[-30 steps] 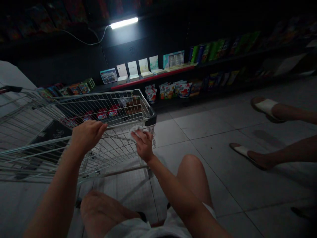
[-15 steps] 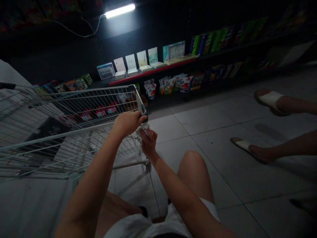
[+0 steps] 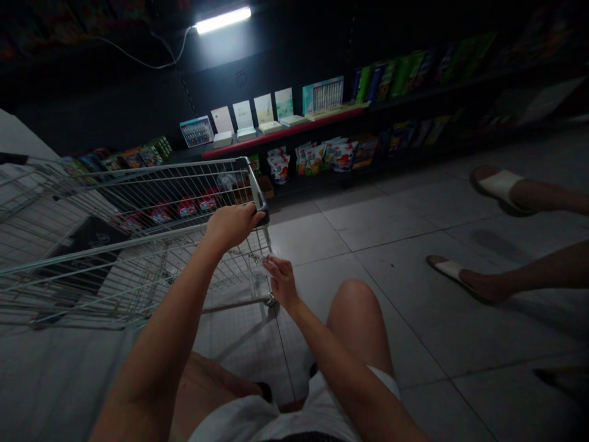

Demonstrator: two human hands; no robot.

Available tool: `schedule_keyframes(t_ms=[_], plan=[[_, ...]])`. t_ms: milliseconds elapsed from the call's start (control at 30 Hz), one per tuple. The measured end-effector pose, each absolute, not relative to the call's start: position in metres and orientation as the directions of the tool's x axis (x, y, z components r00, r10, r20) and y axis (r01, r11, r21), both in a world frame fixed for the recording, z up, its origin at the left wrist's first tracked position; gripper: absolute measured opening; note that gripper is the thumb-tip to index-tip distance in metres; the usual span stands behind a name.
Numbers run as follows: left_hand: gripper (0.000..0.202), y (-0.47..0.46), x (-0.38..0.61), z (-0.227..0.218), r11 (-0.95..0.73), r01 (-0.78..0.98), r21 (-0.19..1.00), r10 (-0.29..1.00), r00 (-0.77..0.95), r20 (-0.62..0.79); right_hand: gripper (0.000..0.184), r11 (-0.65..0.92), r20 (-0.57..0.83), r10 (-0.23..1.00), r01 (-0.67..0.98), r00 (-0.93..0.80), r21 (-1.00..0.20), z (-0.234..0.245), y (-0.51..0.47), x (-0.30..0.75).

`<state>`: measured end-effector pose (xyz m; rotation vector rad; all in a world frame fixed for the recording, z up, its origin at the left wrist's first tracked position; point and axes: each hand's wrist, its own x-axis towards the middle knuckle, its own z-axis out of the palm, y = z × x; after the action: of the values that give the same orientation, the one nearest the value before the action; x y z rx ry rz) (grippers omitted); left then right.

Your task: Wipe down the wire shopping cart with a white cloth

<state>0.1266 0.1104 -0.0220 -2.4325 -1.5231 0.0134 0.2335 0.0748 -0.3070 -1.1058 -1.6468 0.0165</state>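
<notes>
A wire shopping cart [image 3: 138, 202] stands in front of me on the tiled floor. My left hand [image 3: 232, 224] is closed over the cart's near top corner, by the dark plastic corner cap [image 3: 261, 216]. My right hand [image 3: 280, 282] sits lower, against the cart's corner post, fingers pinched on a small white wipe [image 3: 263, 263] that is mostly hidden. I am crouched, with my knees [image 3: 356, 301] in view below my arms.
Low dark shelves [image 3: 294, 132] with cards, boxes and snack packets run along the far wall under a tube light [image 3: 223, 19]. Another person's legs in white slippers [image 3: 499, 184] stretch in from the right. A black sign lies in the cart [image 3: 92, 242].
My left hand slid right along the cart rim to the near corner and gripped it. My right hand moved down the corner post with the wipe.
</notes>
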Motion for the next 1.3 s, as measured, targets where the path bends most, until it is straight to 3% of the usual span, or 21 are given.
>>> schedule_keyframes(t_ms=[133, 233, 433, 533, 767, 1000, 1067, 1133, 1233, 1300], plan=[[0.054, 0.111, 0.126, -0.022, -0.413, 0.878, -0.244, 0.877, 0.455, 0.153, 0.047, 0.537, 0.812, 0.545, 0.657, 0.208, -0.529, -0.273, 0.091, 0.232], [0.053, 0.111, 0.126, -0.023, -0.418, 0.877, -0.239, 0.873, 0.460, 0.162, 0.052, 0.508, 0.777, 0.611, 0.680, 0.148, -0.529, -0.283, 0.098, 0.224], [0.053, 0.112, 0.124, -0.024, -0.429, 0.867, -0.254, 0.865, 0.476, 0.162, 0.059, 0.420, 0.611, 0.789, 0.667, 0.066, -0.615, -0.360, 0.071, 0.218], [0.054, 0.113, 0.122, -0.024, -0.424, 0.866, -0.267, 0.864, 0.475, 0.167, 0.062, 0.406, 0.569, 0.819, 0.624, 0.076, -0.668, -0.366, 0.067, 0.222], [0.054, 0.112, 0.124, -0.024, -0.419, 0.864, -0.279, 0.868, 0.471, 0.155, 0.052, 0.422, 0.621, 0.726, 0.522, 0.295, -0.741, -0.349, 0.074, 0.224], [0.056, 0.110, 0.124, -0.023, -0.417, 0.864, -0.281, 0.873, 0.467, 0.141, 0.048, 0.250, 0.398, 0.794, 0.350, 0.460, -0.903, -0.361, 0.086, 0.247], [0.056, 0.110, 0.124, -0.023, -0.414, 0.865, -0.284, 0.875, 0.464, 0.138, 0.050, 0.282, 0.422, 0.727, 0.325, 0.542, -0.903, -0.336, 0.091, 0.251], [0.056, 0.109, 0.123, -0.024, -0.412, 0.864, -0.289, 0.874, 0.464, 0.143, 0.053, 0.408, 0.499, 0.651, 0.290, 0.573, -0.866, -0.302, 0.098, 0.249], [0.055, 0.109, 0.123, -0.024, -0.416, 0.858, -0.300, 0.868, 0.474, 0.151, 0.052, 0.634, 0.651, 0.627, 0.205, 0.428, -0.746, -0.255, 0.112, 0.238], [0.056, 0.107, 0.122, -0.023, -0.421, 0.853, -0.309, 0.864, 0.480, 0.150, 0.045, 0.692, 0.686, 0.638, 0.130, 0.351, -0.710, -0.239, 0.127, 0.234]])
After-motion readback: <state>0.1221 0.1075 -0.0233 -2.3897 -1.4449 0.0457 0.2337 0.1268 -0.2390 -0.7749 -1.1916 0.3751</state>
